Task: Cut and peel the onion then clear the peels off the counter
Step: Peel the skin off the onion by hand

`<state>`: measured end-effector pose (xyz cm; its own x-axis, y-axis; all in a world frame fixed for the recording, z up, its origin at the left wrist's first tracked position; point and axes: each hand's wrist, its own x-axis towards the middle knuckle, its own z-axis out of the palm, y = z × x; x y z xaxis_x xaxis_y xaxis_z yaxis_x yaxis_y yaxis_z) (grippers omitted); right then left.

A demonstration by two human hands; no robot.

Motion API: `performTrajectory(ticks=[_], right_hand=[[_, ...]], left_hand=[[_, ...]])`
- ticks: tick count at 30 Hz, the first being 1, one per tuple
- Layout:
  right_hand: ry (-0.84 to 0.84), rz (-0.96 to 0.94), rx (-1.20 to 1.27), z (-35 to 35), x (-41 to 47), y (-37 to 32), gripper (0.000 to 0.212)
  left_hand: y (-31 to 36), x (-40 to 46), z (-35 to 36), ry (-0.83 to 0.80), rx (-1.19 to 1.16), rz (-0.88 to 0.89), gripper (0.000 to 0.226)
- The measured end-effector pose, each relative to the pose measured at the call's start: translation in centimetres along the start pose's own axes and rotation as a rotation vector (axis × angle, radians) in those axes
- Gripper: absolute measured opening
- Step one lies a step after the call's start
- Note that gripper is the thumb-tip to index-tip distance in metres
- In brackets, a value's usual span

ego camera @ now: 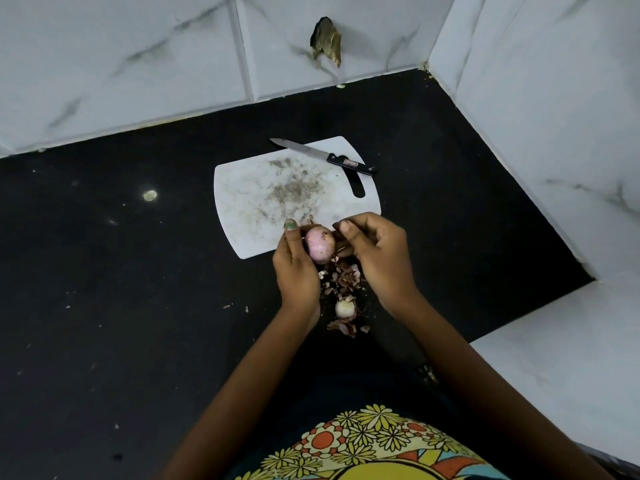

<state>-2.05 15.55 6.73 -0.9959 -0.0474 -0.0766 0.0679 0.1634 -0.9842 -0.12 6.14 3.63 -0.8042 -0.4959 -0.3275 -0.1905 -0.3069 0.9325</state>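
Observation:
My left hand (297, 271) grips a small pinkish onion (319, 247) just above the near edge of the white cutting board (263, 195). My right hand (377, 258) pinches a strip of brown peel at the onion's right side. Below the hands lies a pile of dry peels (343, 278) on the black counter (138, 271). A cut-off onion end (345, 308) sits among the scraps. A black-handled knife (323, 156) lies across the board's far edge.
White marble-pattern tile walls stand behind (138, 64) and to the right (554, 133). A hole (326, 39) breaks the back wall. A pale round spot (150, 195) and crumbs dot the counter at the left. A white ledge (561, 375) lies at the near right.

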Motion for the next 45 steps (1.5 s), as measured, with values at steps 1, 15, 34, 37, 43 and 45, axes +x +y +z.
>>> performTrajectory(ticks=[1,15,34,37,43,45], right_hand=[[-0.021,-0.005,0.025,-0.1,-0.2,0.0,0.009],[0.045,-0.151,-0.508,-1.3,-0.7,0.6,0.042],[-0.073,0.079,-0.186,-0.7,-0.6,-1.2,0.012],[-0.068,0.092,-0.154,-1.1,-0.4,-0.9,0.007],[-0.131,0.141,-0.127,-0.7,-0.8,-1.2,0.027],[-0.115,0.165,-0.122,-0.6,-0.8,-1.3,0.024]], left_hand=[[0.2,0.2,-0.1,0.022,-0.031,-0.053,0.052],[0.4,0.3,-0.1,-0.04,-0.118,-0.236,0.061],[0.7,-0.5,0.0,-0.082,0.04,0.078,0.052],[0.6,-0.5,0.1,-0.102,0.003,0.046,0.053],[0.3,-0.6,0.0,-0.065,0.042,0.105,0.05],[0.2,-0.7,0.0,-0.067,0.051,0.114,0.051]])
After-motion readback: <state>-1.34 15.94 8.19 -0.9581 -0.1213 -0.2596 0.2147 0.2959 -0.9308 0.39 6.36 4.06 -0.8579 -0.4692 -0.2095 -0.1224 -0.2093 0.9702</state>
